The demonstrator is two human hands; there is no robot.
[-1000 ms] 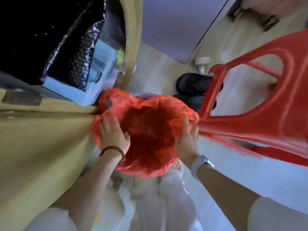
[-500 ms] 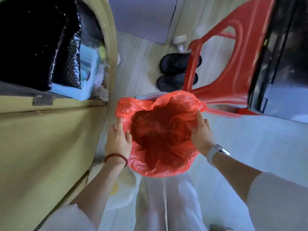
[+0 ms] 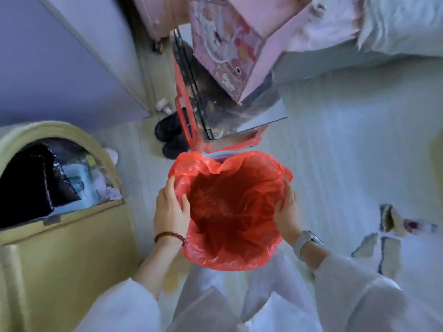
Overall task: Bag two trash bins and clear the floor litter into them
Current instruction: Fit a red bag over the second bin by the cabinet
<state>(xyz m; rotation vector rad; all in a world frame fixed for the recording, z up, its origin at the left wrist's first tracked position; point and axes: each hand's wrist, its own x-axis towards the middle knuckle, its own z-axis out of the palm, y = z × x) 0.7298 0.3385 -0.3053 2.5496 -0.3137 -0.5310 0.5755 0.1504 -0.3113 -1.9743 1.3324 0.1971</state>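
Observation:
A trash bin lined with a red plastic bag [image 3: 230, 212] stands on the pale floor in front of me, its mouth wide open and nothing visible inside. A strip of the bin's pale rim [image 3: 215, 155] shows at the far side. My left hand [image 3: 170, 209], with a red bead bracelet, grips the bag over the left rim. My right hand [image 3: 286, 212], with a watch on the wrist, grips the bag over the right rim. Torn paper litter [image 3: 388, 236] lies on the floor to the right.
A yellow cabinet [image 3: 60, 248] with an arched opening holding dark and blue items stands at left. Behind the bin are a red plastic chair [image 3: 185, 121], black slippers [image 3: 169, 134], a glass-fronted box [image 3: 230, 109] and a pink box [image 3: 227, 44]. A bed edge is at upper right.
My view has swung to the right, so the cabinet slid left and the floor litter came into sight. Both hands stay on the bag at the bin's rim.

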